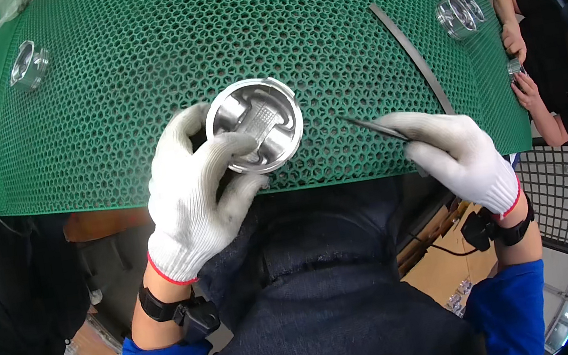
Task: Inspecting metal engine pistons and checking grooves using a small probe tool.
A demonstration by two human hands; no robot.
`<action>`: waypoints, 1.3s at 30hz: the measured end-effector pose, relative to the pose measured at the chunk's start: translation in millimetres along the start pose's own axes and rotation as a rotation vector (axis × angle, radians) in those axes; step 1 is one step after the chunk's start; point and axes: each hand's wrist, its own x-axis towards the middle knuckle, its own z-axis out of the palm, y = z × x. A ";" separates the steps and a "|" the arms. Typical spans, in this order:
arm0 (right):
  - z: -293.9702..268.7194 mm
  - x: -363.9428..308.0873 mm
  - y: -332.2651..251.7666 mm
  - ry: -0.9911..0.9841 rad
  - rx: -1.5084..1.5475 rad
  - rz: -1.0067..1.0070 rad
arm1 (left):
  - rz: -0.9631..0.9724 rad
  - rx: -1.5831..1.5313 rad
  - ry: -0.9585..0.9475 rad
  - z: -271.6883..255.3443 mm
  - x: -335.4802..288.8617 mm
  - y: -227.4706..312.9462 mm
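R hand w/ tool, gry strip nrby on grn mat

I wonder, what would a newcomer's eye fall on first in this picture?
Probably the shiny round metal part in the gloved left hand, near the centre. Then the perforated green mat spread across the upper half, and the slim dark tool in the right hand.

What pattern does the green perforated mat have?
A honeycomb-like lattice of small holes covers the green perforated mat, clearest in the head view.
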 end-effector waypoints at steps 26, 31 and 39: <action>58.7 9.4 -41.6 -0.440 1.229 0.511 | 0.105 0.185 0.012 7.0 2.5 1.5; 45.8 5.0 -43.5 -0.187 0.949 0.542 | 0.064 0.209 0.035 5.7 -4.1 2.2; 52.9 -57.6 -5.9 0.039 0.555 0.379 | -0.047 0.327 0.193 -34.7 -8.2 -41.5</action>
